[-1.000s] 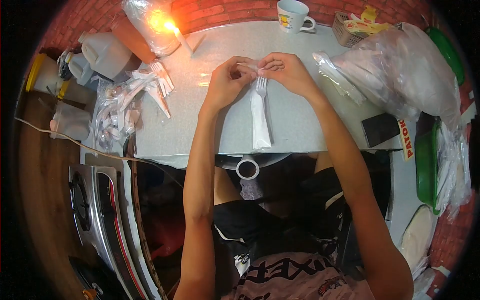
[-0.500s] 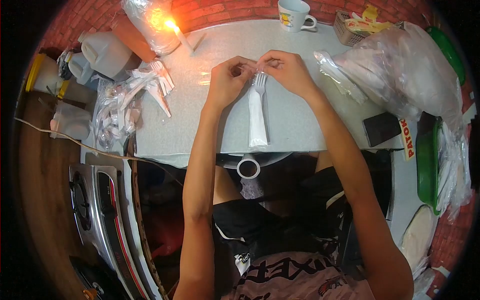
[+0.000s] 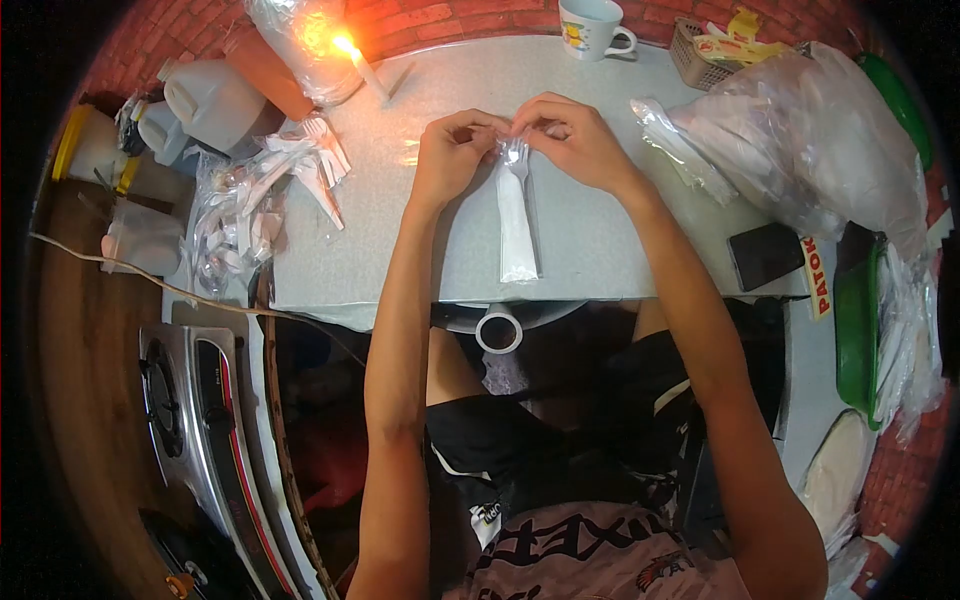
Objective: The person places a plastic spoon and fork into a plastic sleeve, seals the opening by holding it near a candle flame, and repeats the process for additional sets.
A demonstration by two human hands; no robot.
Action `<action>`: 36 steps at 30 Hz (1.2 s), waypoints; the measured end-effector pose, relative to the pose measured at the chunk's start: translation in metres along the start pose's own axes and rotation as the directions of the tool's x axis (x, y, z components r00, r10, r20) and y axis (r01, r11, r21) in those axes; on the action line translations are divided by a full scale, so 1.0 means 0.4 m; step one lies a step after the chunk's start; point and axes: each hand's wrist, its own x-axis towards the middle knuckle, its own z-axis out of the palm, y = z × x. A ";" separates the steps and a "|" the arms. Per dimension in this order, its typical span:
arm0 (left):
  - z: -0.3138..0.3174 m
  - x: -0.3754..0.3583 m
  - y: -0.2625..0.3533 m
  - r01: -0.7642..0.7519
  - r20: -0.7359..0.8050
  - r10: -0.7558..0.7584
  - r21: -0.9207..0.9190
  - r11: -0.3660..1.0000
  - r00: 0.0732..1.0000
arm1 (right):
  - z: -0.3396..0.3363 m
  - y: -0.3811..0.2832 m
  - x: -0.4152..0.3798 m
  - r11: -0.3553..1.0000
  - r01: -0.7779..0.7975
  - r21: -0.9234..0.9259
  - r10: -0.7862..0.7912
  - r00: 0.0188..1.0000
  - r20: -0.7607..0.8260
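A: How is the pouch (image 3: 534,240) being held?

B: Its top edge is pinched between the fingertips of the left hand (image 3: 450,158) and right hand (image 3: 575,143), brought nearly together; the exact grip is partly hidden. The pouch is laid on the desk (image 3: 350,260), between the forearms.

A: How is that best done?

B: The film should be kept flat and taut, with the 2 pinches level and the fork (image 3: 516,165) tines clear of the edge. The candle (image 3: 370,77) is lit, so loose film is best kept away.

A: And the containers?

B: Inside the pouch, 1 fork and something white are seen. Yellow packets are held in the basket (image 3: 690,62). The mug's (image 3: 588,32) contents cannot be told.
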 end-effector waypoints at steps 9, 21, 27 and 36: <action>0.003 -0.003 0.012 0.024 -0.008 -0.024 0.011 1.000 1.000 | 0.006 -0.028 -0.004 0.985 -0.096 -0.146 0.096 0.995 -0.008; -0.014 0.008 0.025 0.138 -0.013 -0.142 -0.160 0.977 0.990 | 0.007 -0.026 -0.004 0.964 -0.204 -0.169 0.215 0.975 0.051; 0.004 -0.006 0.030 0.073 0.013 -0.072 -0.056 0.996 0.997 | 0.025 0.001 0.006 0.959 -0.241 0.147 0.241 0.970 0.017; 0.000 -0.012 0.063 0.076 -0.164 -0.111 -0.207 0.975 0.980 | -0.015 -0.003 0.016 0.906 -0.278 0.318 0.258 0.960 0.106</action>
